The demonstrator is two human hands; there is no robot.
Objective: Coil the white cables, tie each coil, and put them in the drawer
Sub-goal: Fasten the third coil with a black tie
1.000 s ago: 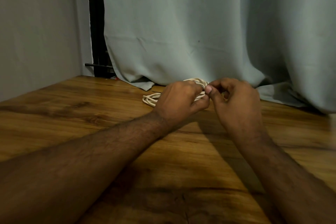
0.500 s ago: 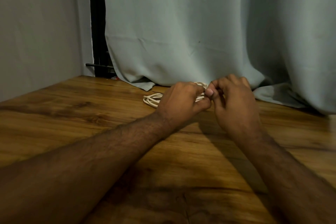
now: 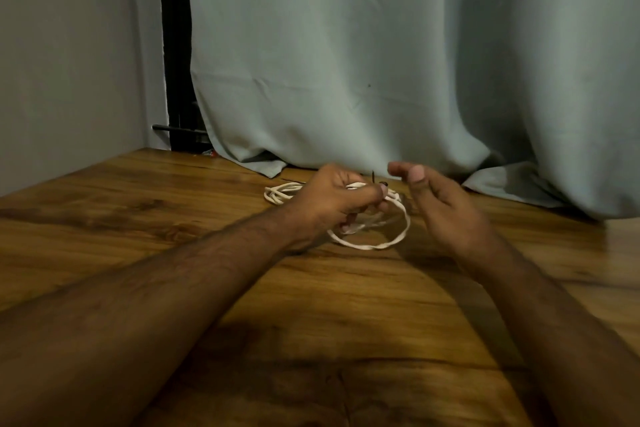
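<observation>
My left hand [image 3: 337, 199] grips a coiled white cable [image 3: 375, 245] just above the wooden table [image 3: 207, 225], fingers curled round the top of the loop. A short dark tie [image 3: 478, 180] sticks up from the coil at my left fingertips. The loop hangs down and to the right of that hand. My right hand [image 3: 436, 204] hovers a little to the right of the coil, fingers loosely bent, holding nothing. A second white cable [image 3: 280, 192] lies on the table behind my left hand, partly hidden by it. No drawer is in view.
A grey-green curtain [image 3: 381, 62] hangs along the back of the table, its hem resting on the wood. A grey wall [image 3: 69, 62] stands at the left, with a dark frame [image 3: 176, 45] in the corner.
My hands were pressed together over the coil. The right hand has let go and drawn away to the right. The left hand has pulled the coil toward me, so its loop shows.
</observation>
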